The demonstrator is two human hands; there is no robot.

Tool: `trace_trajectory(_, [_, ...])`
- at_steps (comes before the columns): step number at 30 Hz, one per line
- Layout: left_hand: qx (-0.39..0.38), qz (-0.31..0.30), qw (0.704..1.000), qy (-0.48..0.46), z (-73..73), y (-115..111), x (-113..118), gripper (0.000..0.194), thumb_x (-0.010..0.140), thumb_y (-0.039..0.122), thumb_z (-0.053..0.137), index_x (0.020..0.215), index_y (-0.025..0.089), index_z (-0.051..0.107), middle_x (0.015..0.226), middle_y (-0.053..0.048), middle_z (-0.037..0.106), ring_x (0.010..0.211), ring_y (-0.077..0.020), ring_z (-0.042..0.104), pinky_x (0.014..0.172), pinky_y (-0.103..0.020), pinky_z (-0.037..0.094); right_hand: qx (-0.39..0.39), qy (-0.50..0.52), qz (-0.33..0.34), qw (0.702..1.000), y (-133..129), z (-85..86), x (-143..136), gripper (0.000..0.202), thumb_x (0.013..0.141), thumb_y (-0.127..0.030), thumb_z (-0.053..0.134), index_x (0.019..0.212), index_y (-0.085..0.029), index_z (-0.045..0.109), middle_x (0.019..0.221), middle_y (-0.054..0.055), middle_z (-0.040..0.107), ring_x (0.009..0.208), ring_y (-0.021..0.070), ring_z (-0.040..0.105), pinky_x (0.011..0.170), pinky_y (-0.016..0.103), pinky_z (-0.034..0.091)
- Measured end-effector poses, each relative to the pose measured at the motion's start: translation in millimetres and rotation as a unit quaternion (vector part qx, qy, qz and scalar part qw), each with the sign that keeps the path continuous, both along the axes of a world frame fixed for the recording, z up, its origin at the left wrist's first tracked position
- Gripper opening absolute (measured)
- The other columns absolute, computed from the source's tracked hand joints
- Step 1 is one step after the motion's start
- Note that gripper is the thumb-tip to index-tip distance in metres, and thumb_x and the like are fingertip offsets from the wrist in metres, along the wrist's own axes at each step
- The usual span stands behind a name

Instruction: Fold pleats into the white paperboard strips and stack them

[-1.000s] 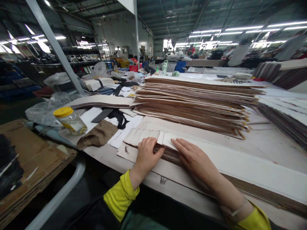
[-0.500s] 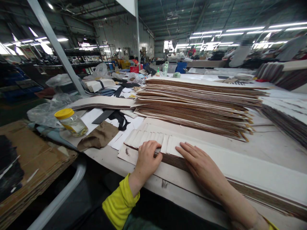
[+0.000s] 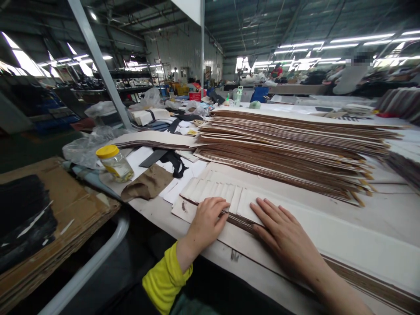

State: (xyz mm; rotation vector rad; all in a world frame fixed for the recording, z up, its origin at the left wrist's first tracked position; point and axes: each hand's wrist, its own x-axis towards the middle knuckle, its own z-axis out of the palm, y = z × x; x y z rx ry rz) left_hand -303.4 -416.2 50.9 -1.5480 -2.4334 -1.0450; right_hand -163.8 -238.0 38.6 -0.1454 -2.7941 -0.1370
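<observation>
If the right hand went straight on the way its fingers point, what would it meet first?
The right hand would probably meet the ridges atop the near stack first; their height is unclear.

We can't make out what lies in the jar [image 3: 115, 165], its contents being too blurred. Left of it, the cardboard [image 3: 62, 192] runs out of view. Well to its right, the near stack [image 3: 328, 218] is cut off by the right edge, and the right hand [image 3: 284, 229] hides part of its side; that forearm leaves at the bottom. Far beyond the jar, we see a person [image 3: 352, 76] only as a blur, head masked.
</observation>
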Motion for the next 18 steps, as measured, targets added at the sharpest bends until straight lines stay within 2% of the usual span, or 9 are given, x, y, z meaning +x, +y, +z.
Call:
trace_trajectory(2, [-0.006,0.009,1.000,0.011,-3.8,-13.0,-9.8,0.024,0.083,0.020,0.048,0.106,0.021,0.052,0.111,-0.005,0.056,0.105,-0.0187,0.047,0.093,-0.036,0.035,-0.004,-0.002,0.000,1.000,1.2,-0.1,0.4,0.051,0.088,-0.047,0.034,0.132,-0.022,0.038,0.138,0.006,0.036,0.125,0.0232,0.034,0.099,0.044,0.033])
trace_trajectory(8, [-0.014,0.100,0.994,0.041,-11.8,-47.4,-44.4,0.022,0.081,0.022,0.052,0.103,0.016,0.054,0.105,-0.008,0.058,0.101,-0.0208,0.049,0.091,-0.038,0.038,-0.027,0.010,0.002,1.000,2.9,-0.1,0.5,0.055,0.085,-0.050,0.038,0.132,-0.023,0.038,0.137,0.007,0.038,0.124,0.0239,0.035,0.099,0.044,0.032])
trace_trajectory(13, [-0.022,0.118,0.991,0.052,-10.0,-49.9,-49.8,0.016,0.080,0.021,0.054,0.095,0.018,0.059,0.100,-0.005,0.059,0.096,-0.0198,0.050,0.086,-0.035,0.042,-0.032,0.009,0.000,0.999,2.8,-0.2,-0.2,0.056,0.084,-0.051,0.040,0.133,-0.024,0.037,0.137,0.006,0.037,0.124,0.0240,0.035,0.099,0.044,0.032])
trace_trajectory(18, [-0.060,0.115,0.987,0.096,-4.1,-47.8,-45.8,0.018,0.081,0.021,0.051,0.097,0.020,0.059,0.099,-0.005,0.059,0.094,-0.0200,0.050,0.083,-0.036,0.042,-0.035,0.009,-0.001,0.999,3.5,-0.9,-0.1,0.055,0.084,-0.051,0.039,0.133,-0.024,0.037,0.137,0.006,0.037,0.125,0.0233,0.035,0.099,0.044,0.032])
